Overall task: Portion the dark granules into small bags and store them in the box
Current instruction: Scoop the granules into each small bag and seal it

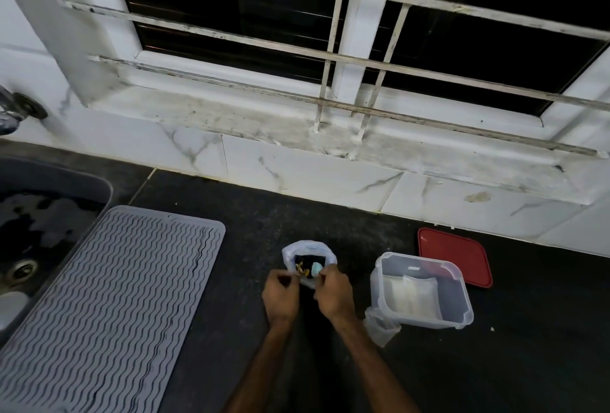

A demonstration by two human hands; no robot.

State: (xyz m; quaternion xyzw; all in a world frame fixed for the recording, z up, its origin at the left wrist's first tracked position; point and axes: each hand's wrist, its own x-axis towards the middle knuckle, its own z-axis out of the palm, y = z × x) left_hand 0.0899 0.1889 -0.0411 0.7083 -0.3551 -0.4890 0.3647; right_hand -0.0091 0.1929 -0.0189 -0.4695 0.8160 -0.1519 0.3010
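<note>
A clear plastic bag [308, 252] with its mouth rolled open stands on the black counter and holds dark granules [307, 262] and a pale blue scoop [317, 269]. My left hand [280, 297] and my right hand [333, 293] both pinch the bag's near rim. To the right stands a clear plastic box [422, 290], open, with folded clear bags lying inside. Its red lid [454, 257] lies flat behind it. A loose small clear bag [381, 328] sticks out from under the box's near left corner.
A grey ribbed drying mat [115, 307] covers the counter to the left, beside a dark sink [39, 224] with a tap [13, 112]. A white tiled wall and a barred window sill [297, 122] run along the back.
</note>
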